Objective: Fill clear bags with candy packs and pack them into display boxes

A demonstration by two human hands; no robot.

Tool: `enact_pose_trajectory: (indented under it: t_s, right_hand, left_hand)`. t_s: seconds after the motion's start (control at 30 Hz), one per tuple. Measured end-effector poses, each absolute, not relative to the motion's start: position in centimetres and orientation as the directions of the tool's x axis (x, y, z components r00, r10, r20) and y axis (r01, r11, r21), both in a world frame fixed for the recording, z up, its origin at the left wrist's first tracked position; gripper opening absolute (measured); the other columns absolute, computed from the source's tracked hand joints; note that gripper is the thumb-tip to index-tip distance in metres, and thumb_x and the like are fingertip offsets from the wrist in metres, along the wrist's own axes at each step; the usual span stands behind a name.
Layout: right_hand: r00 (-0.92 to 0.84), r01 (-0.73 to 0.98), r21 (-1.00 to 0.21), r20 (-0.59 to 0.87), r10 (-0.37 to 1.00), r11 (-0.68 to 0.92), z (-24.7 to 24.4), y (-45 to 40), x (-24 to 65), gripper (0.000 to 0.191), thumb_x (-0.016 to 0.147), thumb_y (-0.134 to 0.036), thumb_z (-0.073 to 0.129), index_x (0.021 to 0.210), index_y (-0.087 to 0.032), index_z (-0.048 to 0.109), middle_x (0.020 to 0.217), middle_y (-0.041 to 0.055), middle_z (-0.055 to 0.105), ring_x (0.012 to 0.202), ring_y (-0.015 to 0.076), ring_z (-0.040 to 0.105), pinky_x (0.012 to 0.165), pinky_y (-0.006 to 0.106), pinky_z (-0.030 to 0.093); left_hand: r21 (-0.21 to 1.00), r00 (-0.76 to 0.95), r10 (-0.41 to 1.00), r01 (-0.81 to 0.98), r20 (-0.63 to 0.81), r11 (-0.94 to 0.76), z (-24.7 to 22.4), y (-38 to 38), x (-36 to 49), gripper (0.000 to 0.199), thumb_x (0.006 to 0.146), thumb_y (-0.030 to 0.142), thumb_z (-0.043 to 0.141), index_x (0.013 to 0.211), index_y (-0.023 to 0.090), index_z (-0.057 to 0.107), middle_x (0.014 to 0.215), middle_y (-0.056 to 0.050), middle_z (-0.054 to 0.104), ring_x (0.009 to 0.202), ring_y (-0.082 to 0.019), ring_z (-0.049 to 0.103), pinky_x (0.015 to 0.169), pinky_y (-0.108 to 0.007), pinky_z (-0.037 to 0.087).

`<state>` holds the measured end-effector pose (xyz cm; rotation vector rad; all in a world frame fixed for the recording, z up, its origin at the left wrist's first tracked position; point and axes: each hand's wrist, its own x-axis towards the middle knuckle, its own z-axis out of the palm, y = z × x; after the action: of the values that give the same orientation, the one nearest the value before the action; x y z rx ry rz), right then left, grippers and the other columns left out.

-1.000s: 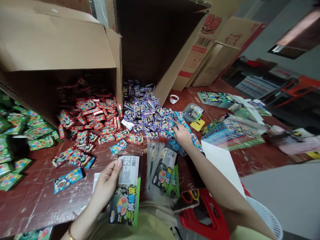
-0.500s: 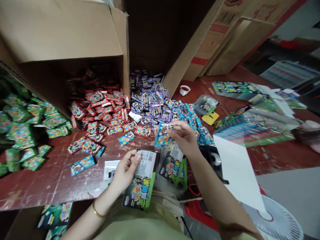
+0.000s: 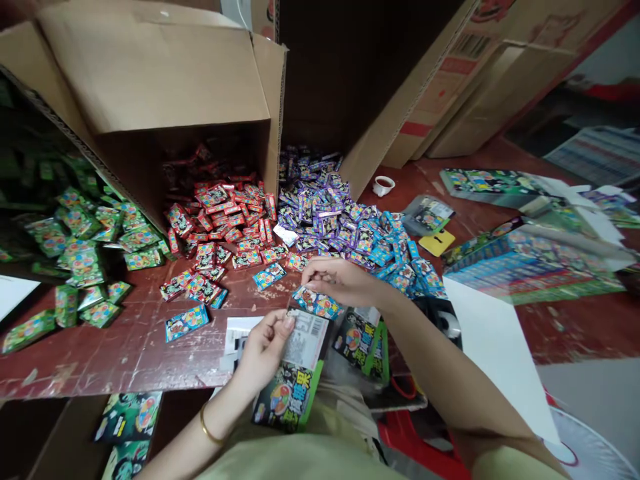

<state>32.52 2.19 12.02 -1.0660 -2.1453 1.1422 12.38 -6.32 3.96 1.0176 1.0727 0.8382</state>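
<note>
My left hand [image 3: 267, 343] pinches the upper left edge of a flat black-and-green printed pouch [image 3: 287, 397], which has a pale label near its top. My right hand [image 3: 345, 283] grips a small blue candy packet [image 3: 319, 304] and hangs just above the pouch's top edge. Whether the packet's lower edge is inside the pouch, I cannot tell. More pouches [image 3: 361, 341] of the same print lie below my right wrist. Ahead of both hands are loose piles of red packets [image 3: 230, 213], purple packets [image 3: 320, 207] and blue packets [image 3: 395, 250].
Green packets [image 3: 83, 257] spread at the left. Open cardboard boxes [image 3: 180, 73] stand behind the piles. To the right are a small white cup [image 3: 383, 186], a yellow tag [image 3: 437, 243], stacked printed packs [image 3: 530, 260] and a white sheet [image 3: 495, 353]. A fan [image 3: 590, 440] is at lower right.
My right hand has carried the blue packet left and down, over the pouch's top edge. My left hand keeps its hold on the pouch. The whole view has shifted, with the table appearing further right.
</note>
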Motion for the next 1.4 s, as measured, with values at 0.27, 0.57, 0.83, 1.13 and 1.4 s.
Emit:
enact_pose_trajectory:
  t_s: [0.27,0.57,0.83,1.13,1.4]
  right_hand:
    - [-0.75,0.348,-0.843,0.012,0.661,0.41,12.5,2.5,32.0,0.014,0.089,-0.022,0.057,0.082,-0.017,0.068,0.081,0.0015,0.064,0.077,0.0124,0.058,0.071,0.026,0.047]
    - [-0.499,0.324,-0.838,0.244,0.832,0.44,6.9,-1.1,30.0,0.017,0.085,-0.028,0.066,0.072,-0.018,0.07,0.115,0.0054,0.067,0.101,0.0155,0.066,0.088,0.031,0.053]
    - [-0.199,0.951,-0.168,0.305,0.931,0.258,6.5,11.4,36.1,0.043,0.082,0.002,0.048,0.12,-0.013,0.062,0.148,0.0202,0.04,0.137,0.0354,0.036,0.107,0.058,0.032]
    - [-0.313,0.38,-0.864,0.215,0.925,0.329,7.3,10.1,35.1,0.033,0.083,-0.033,0.065,0.113,-0.022,0.056,0.088,0.0038,0.065,0.077,0.0174,0.063,0.074,0.034,0.053]
    - [-0.486,0.153,-0.988,-0.046,0.873,0.034,7.8,5.4,30.1,0.029,0.077,-0.043,0.073,0.091,-0.019,0.063,0.069,-0.0011,0.061,0.053,0.0092,0.052,0.048,0.022,0.041]
  left_hand:
    - [0.942,0.327,0.903,-0.087,-0.28,0.324,4.2,-6.6,12.8,0.044,0.083,0.058,0.059,0.092,0.015,0.061,0.066,0.003,0.055,0.058,-0.01,0.047,0.056,-0.021,0.038]
    - [0.903,0.158,0.929,-0.227,-0.334,0.364,3.9,-6.2,10.1,0.039,0.079,0.055,0.067,0.087,0.018,0.058,0.066,0.004,0.058,0.058,-0.01,0.052,0.056,-0.02,0.043]
    - [0.885,0.123,0.921,-0.258,-0.368,0.388,3.1,-6.2,9.5,0.04,0.076,0.056,0.07,0.082,0.018,0.057,0.06,0.006,0.053,0.053,-0.008,0.049,0.052,-0.018,0.041]
    - [0.883,0.09,0.924,-0.273,-0.371,0.381,2.6,-5.7,9.3,0.04,0.078,0.055,0.068,0.085,0.018,0.057,0.061,0.005,0.056,0.054,-0.009,0.05,0.053,-0.019,0.043]
    - [0.916,0.127,0.941,-0.217,-0.315,0.336,3.5,-6.0,9.8,0.042,0.078,0.057,0.066,0.084,0.017,0.056,0.061,0.006,0.054,0.052,-0.008,0.045,0.051,-0.018,0.039]
